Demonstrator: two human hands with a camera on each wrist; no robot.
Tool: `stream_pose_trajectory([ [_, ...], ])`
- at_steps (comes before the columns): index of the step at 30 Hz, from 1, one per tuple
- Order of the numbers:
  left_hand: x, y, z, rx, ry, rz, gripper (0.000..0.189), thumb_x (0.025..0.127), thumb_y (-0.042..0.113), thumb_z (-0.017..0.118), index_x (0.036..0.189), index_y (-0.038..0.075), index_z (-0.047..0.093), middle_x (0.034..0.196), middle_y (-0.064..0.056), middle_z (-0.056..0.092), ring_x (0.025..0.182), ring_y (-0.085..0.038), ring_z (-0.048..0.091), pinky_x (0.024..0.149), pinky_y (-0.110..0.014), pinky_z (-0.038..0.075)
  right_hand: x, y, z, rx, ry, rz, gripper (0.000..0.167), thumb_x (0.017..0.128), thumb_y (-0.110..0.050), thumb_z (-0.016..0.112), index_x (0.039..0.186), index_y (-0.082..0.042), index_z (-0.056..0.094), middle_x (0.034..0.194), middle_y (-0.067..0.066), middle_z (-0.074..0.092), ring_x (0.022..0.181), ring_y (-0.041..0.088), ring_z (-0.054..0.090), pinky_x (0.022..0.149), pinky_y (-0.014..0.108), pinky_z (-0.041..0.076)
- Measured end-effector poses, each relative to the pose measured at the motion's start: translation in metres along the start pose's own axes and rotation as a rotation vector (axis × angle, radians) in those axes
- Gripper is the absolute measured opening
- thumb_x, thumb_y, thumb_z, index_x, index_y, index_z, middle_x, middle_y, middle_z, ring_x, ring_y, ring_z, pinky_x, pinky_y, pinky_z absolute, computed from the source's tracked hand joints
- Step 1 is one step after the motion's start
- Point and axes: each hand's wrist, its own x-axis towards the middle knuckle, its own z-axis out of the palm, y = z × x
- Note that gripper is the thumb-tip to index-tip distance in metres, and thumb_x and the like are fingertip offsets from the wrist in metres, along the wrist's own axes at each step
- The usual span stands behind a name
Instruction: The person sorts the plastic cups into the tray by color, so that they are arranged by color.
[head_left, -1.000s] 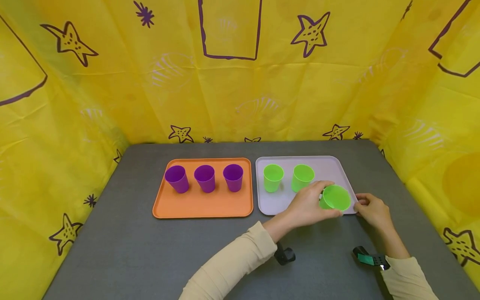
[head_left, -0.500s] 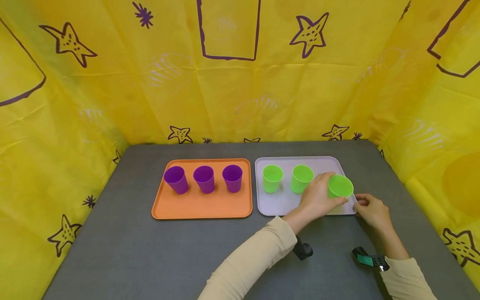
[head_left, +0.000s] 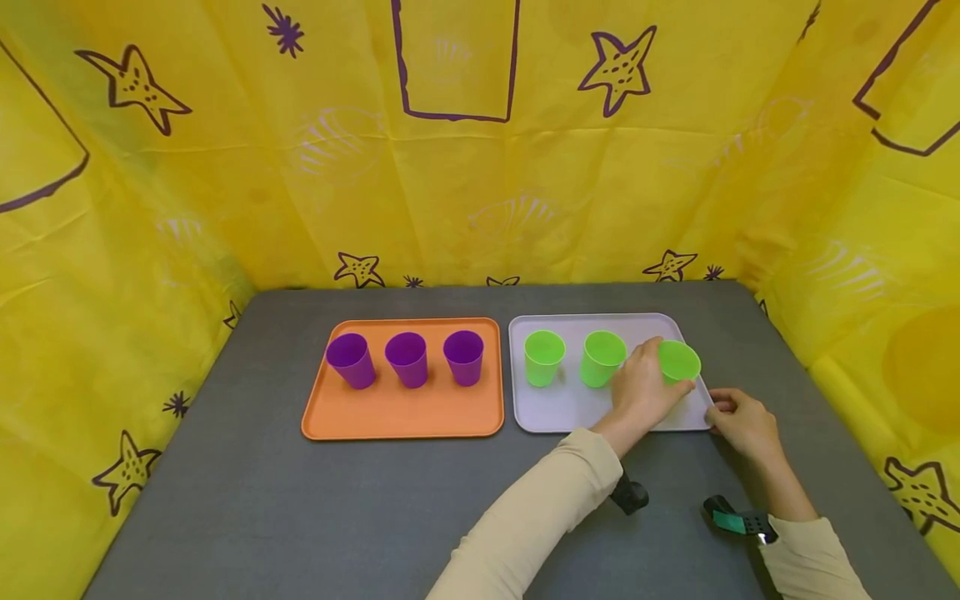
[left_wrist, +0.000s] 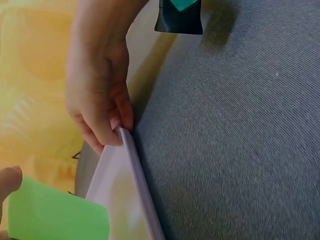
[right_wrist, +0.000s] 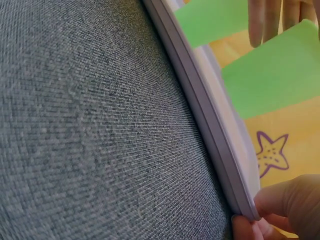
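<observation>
My left hand (head_left: 643, 385) holds a green cup (head_left: 679, 362) by its side, upright over the right part of the pale lilac tray (head_left: 555, 417). Whether its base touches the tray is hard to tell. Two more green cups, a left one (head_left: 544, 358) and a middle one (head_left: 602, 359), stand on that tray. At the tray's near right corner my right hand (head_left: 746, 423) pinches the rim between thumb and fingers; the left wrist view shows this right hand (left_wrist: 100, 95) too. In the right wrist view the thumb (right_wrist: 280, 197) lies on the rim.
To the left lies an orange tray (head_left: 405, 417) bearing three purple cups (head_left: 406, 360) in a row. Both trays sit on a dark grey table (head_left: 300, 517). Yellow patterned cloth (head_left: 450, 192) encloses the back and sides.
My left hand has carried the green cup away from me and slightly right, towards the row of the other two green cups. The right hand keeps its grip on the tray corner.
</observation>
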Motion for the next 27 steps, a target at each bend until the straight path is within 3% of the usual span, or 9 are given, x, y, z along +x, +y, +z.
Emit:
stream_pose_trajectory([
  [8, 0.004, 0.005, 0.01, 0.024, 0.02, -0.077, 0.066, 0.071, 0.047, 0.075, 0.126, 0.022, 0.049, 0.113, 0.007, 0.059, 0.095, -0.012, 0.06, 0.076, -0.02, 0.05, 0.001, 0.0, 0.0, -0.003, -0.006, 0.013, 0.038, 0.079, -0.012, 0.056, 0.111, 0.009, 0.057, 0.085, 0.018, 0.065, 0.056, 0.009, 0.056, 0.051, 0.02, 0.045],
  [27, 0.016, 0.002, 0.024, -0.015, 0.038, -0.148, 0.066, 0.072, 0.044, 0.074, 0.125, 0.017, 0.046, 0.109, 0.003, 0.056, 0.093, -0.013, 0.059, 0.075, -0.021, 0.05, 0.001, 0.002, 0.002, 0.03, -0.007, 0.023, 0.038, 0.08, -0.012, 0.056, 0.111, 0.009, 0.056, 0.088, 0.02, 0.065, 0.056, 0.008, 0.058, 0.05, 0.017, 0.048],
])
